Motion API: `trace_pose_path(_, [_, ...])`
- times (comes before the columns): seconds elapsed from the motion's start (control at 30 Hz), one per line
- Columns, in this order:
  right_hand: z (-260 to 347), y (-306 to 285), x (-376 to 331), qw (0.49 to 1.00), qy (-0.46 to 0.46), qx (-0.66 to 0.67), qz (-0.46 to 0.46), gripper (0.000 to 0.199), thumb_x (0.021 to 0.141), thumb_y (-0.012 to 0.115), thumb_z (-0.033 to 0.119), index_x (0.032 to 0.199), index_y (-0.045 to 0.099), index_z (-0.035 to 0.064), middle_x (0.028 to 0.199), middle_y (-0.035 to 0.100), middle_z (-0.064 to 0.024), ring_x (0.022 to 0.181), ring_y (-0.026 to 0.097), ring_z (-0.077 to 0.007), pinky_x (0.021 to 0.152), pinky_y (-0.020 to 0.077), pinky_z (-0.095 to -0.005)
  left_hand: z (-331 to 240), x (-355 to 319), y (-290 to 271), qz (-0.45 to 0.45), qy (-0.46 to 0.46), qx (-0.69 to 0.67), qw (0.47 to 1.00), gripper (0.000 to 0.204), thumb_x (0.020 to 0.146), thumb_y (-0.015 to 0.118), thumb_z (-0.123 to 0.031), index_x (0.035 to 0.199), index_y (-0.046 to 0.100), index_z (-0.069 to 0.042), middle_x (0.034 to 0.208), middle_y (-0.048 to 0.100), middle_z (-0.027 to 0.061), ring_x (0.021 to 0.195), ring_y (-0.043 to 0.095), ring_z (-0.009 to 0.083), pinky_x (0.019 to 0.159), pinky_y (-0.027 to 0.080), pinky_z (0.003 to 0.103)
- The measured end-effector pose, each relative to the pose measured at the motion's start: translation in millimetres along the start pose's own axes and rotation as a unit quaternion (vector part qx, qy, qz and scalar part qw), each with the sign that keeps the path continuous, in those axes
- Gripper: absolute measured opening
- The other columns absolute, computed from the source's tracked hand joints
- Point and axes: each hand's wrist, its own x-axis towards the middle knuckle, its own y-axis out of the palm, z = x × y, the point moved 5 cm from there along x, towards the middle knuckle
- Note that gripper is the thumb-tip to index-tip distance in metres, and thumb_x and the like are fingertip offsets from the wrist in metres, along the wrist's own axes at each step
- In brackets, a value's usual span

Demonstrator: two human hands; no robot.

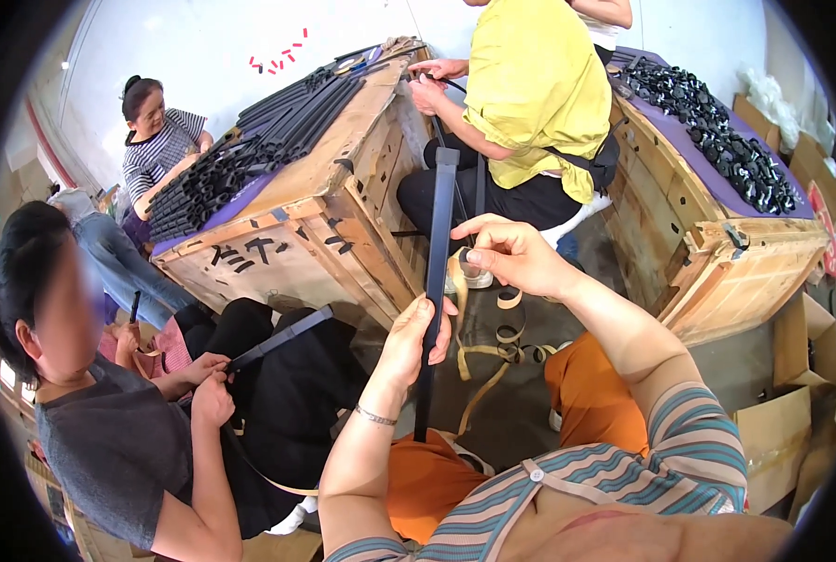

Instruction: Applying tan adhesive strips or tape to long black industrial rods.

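My left hand (416, 342) is wrapped around a long black bar (439, 225), held nearly upright in front of me. The bar's upper end has a greyish band, and its lower end reaches down by my orange trousers. To the right of the bar is my right hand (521, 258), its index finger stretched toward the bar's face. The thumb and a bent finger of that hand pinch the end of a thin tan strip (457, 276). From there the strip hangs down, and more curled tan strip (481, 350) lies around my feet.
At my left a seated person (118, 412) handles a similar black bar (282, 335). Ahead stands a wooden crate (277, 253) piled with black tubes (277, 131). A person in a yellow shirt (540, 84) sits beyond. At right, another crate (717, 281) bears small black parts (708, 131), near cardboard boxes (774, 436).
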Motion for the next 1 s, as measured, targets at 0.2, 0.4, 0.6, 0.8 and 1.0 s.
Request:
trace_pose_path(0.2, [3,4,-2,0.996,0.032,0.085,0.001,0.021,0.086,0.053,0.007,0.066,0.047,0.0039,0.108,0.054,-0.0093,0.049,0.042,-0.0006,0.045,0.0366,-0.0159,1,1,1,0.011,-0.007,-0.005,1.000,0.035,0.095,0.035,-0.036,0.096,0.047,-0.003,0.055,0.043,0.0033,0.041,0.033,0.0084,0.039,0.029,0.021])
trace_pose_path(0.4, [-1,-2,-3,0.988,0.109,0.105,-0.025,0.018,0.084,0.049,0.002,0.067,0.046,0.0035,0.087,0.057,-0.0070,0.047,0.045,-0.0019,0.043,0.0380,-0.0160,4,0,2,0.026,-0.016,-0.010,0.999,0.038,0.093,0.038,-0.039,0.095,0.048,-0.003,0.056,0.043,0.0048,0.041,0.034,0.0105,0.039,0.029,0.022])
trace_pose_path(0.6, [-2,3,-4,0.990,0.065,0.123,-0.019,0.012,0.087,0.056,0.011,0.077,0.056,0.0037,0.062,0.053,0.0007,0.048,0.047,-0.0028,0.044,0.0386,-0.0172,3,-3,3,0.020,-0.015,-0.004,1.000,0.039,0.093,0.039,-0.040,0.095,0.048,-0.003,0.055,0.043,0.0048,0.041,0.034,0.0106,0.039,0.028,0.022])
trace_pose_path(0.8, [-1,2,-4,0.989,0.094,0.115,-0.021,0.015,0.088,0.057,0.018,0.083,0.059,0.0041,0.060,0.052,0.0028,0.050,0.044,-0.0014,0.043,0.0332,-0.0164,4,-1,6,0.027,-0.019,-0.013,0.999,0.036,0.093,0.040,-0.037,0.095,0.047,-0.002,0.055,0.044,0.0036,0.040,0.033,0.0084,0.038,0.028,0.021])
trace_pose_path(1.0, [5,3,0,0.996,0.005,0.089,0.003,0.013,0.088,0.057,0.016,0.088,0.057,0.0029,0.065,0.048,0.0045,0.052,0.033,-0.0011,0.045,0.0260,-0.0178,5,-1,7,0.053,-0.017,-0.034,0.998,0.036,0.093,0.040,-0.038,0.096,0.048,-0.003,0.055,0.045,0.0045,0.040,0.034,0.0086,0.039,0.029,0.020])
